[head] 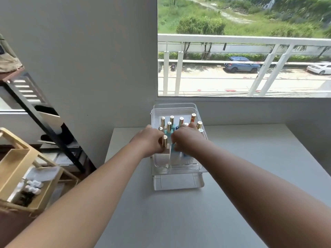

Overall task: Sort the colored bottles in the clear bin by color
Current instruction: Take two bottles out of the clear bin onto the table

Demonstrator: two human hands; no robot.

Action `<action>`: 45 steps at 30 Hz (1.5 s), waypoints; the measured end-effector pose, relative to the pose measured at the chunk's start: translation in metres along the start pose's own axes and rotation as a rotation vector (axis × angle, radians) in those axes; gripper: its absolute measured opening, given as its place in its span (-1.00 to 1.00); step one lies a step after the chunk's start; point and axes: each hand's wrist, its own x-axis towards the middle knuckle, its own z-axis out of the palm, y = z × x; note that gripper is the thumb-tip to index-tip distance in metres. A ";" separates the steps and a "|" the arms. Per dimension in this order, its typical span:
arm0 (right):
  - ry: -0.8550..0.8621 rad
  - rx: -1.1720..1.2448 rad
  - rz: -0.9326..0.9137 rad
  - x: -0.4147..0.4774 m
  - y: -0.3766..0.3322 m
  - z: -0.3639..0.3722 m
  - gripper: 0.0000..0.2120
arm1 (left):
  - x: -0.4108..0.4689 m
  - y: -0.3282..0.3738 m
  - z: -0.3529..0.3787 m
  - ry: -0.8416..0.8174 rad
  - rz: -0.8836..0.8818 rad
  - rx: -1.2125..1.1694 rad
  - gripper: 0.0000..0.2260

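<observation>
Both forearms reach forward over the white table into the clear bin, which I see standing at the table's far edge below the window. Left hand is curled around a pale bottle with a gold cap, at the bin's near left. Right hand is closed over something teal just beside it; I cannot tell exactly what it grips. Behind the hands, more gold-capped bottles stand upright in the bin, teal, blue and orange among them. To my left sits a wooden crate.
</observation>
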 end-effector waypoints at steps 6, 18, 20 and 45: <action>0.051 0.186 0.064 -0.012 0.024 -0.052 -0.76 | -0.005 0.010 -0.040 0.061 0.039 -0.093 -0.88; 0.044 0.355 0.216 -0.106 0.162 -0.069 -0.84 | 0.008 0.163 -0.035 0.068 0.233 -0.154 -0.86; 0.032 0.376 0.228 -0.123 0.184 -0.054 -0.85 | 0.011 0.191 -0.015 0.070 0.234 -0.165 -0.84; -0.338 0.464 0.119 -0.171 0.226 0.180 -0.78 | 0.028 0.220 0.248 -0.068 -0.221 -0.277 -0.84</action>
